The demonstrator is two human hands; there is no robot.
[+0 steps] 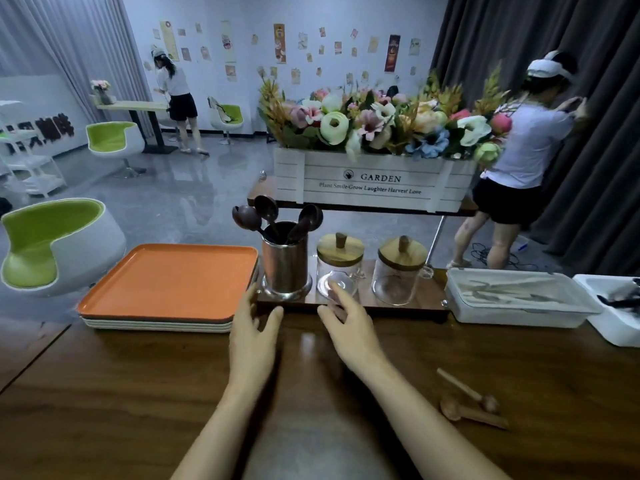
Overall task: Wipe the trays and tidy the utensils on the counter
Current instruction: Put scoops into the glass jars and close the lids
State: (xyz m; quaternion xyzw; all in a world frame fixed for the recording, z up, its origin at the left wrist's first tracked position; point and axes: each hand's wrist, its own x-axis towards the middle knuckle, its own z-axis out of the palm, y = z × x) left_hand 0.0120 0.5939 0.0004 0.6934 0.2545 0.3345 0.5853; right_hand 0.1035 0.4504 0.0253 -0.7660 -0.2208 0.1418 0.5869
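A stack of trays with an orange tray (169, 282) on top sits at the left of the wooden counter (138, 393). A metal holder (285, 265) beside it carries dark wooden spoons (266, 216). Two light wooden spoons (467, 403) lie loose on the counter at the right. My left hand (252, 337) hovers with straight fingers just in front of the holder, empty. My right hand (346, 323) reaches forward, fingers relaxed and blurred, in front of the left glass jar (339, 268).
A second lidded glass jar (401, 271) stands on the same low wooden board. A white lidded cutlery box (516, 296) and a white bin (616, 306) sit at the right. A flower crate (374, 181) stands on a shelf above. Two people are in the room behind.
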